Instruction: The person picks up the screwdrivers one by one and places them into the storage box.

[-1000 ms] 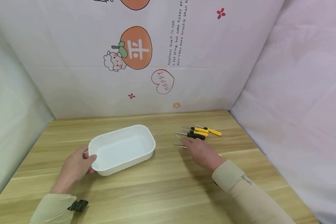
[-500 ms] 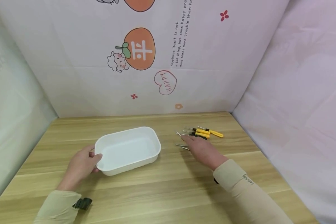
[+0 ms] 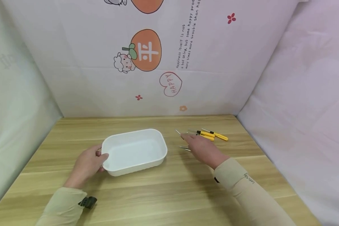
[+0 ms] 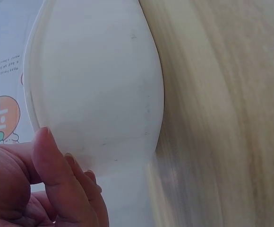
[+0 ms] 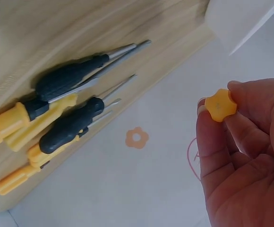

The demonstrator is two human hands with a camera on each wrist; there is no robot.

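Observation:
My left hand (image 3: pixel 88 164) grips the left end of a white rectangular plastic bin (image 3: pixel 135 147), thumb over the rim and fingers outside. No contents show inside the bin. My right hand (image 3: pixel 206 150) pinches a screwdriver (image 5: pixel 220 105); in the right wrist view its yellow handle end shows between thumb and fingers. From the head view only its thin shaft (image 3: pixel 178 132) juts out past the fingers, pointing up and left. Under and behind that hand lie several loose screwdrivers, among them a black-handled one (image 5: pixel 73 125) and a yellow-handled one (image 3: pixel 218 136).
Everything rests on a wood-grain table (image 3: pixel 147 201). A white printed cloth (image 3: pixel 101 94) rises behind the table's back edge, and plain pale cloth walls stand at both sides. Two metal shafts (image 3: pixel 185 148) poke out just below my right hand.
The view has shifted a little. My left hand and the bin have come slightly right, narrowing the gap to the screwdrivers. More of the pinched screwdriver's shaft shows, and my right hand hides the black handle.

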